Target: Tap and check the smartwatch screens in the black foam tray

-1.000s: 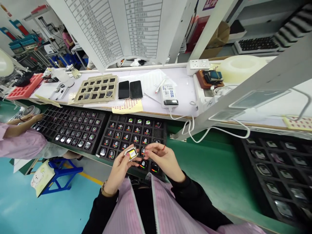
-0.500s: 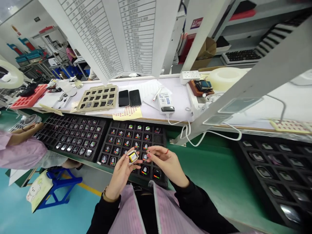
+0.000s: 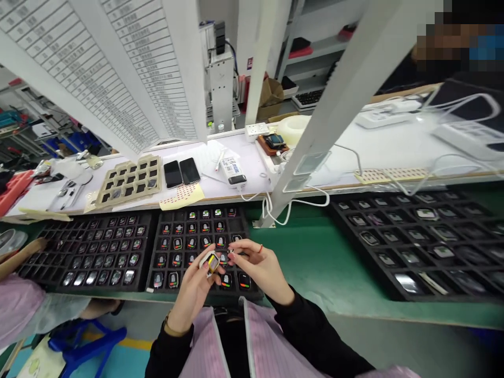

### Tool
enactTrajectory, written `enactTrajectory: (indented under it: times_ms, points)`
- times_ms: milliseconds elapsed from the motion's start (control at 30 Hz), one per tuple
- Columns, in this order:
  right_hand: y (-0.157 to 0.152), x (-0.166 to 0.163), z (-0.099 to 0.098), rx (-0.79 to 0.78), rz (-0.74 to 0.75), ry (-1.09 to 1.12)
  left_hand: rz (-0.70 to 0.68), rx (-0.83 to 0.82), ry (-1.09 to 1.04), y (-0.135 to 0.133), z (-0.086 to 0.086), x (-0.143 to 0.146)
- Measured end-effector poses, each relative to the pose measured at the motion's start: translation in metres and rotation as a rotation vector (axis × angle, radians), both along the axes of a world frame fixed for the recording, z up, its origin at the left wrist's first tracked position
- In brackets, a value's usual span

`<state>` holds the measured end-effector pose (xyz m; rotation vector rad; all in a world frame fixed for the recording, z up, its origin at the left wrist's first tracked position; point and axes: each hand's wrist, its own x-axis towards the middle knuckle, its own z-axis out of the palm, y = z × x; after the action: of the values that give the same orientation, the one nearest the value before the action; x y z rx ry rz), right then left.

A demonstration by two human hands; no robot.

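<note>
In the head view, my left hand (image 3: 192, 286) is closed on a small smartwatch case (image 3: 211, 262) with a pale rim and a yellow and grey inside. The case is tilted, its inside partly turned to my right. My right hand (image 3: 260, 269) is just right of it, thumb and fingers pinched at a tiny dark thing I cannot make out. A gap separates the right fingertips from the case. Below both hands lies a black foam tray (image 3: 237, 226) with smartwatch faces in its compartments; my hands hide part of it.
To the left lies another watch tray (image 3: 49, 236), with a co-worker's arm (image 3: 23, 257) over it. A third tray (image 3: 378, 278) is at right. On the shelf are two phones (image 3: 181, 173), a beige tray (image 3: 132, 181) and a white boxy device (image 3: 232, 170). A white post (image 3: 315, 131) rises nearby.
The view has swung to the right, bringing more of the right-hand tray into sight. The watch case has tipped in my left hand, and my right fingers remain pinched beside it.
</note>
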<state>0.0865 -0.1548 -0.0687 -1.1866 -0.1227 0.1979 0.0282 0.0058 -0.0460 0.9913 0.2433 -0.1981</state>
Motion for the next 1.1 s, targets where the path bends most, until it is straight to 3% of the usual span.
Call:
enactTrajectory:
  times_ms: [633,867,1100]
  points:
    - [-0.023,-0.012,0.0,-0.024,-0.286,0.12,-0.313,0.153,0.021,-0.023,-0.013,0.061]
    - [-0.003,-0.011,-0.015,-0.154,-0.269,0.139,-0.407,0.357,0.013,-0.021,-0.038,0.076]
    - [0.004,-0.004,-0.027,-0.312,-0.347,0.109,-0.43,0.435,-0.023,-0.011,-0.066,0.08]
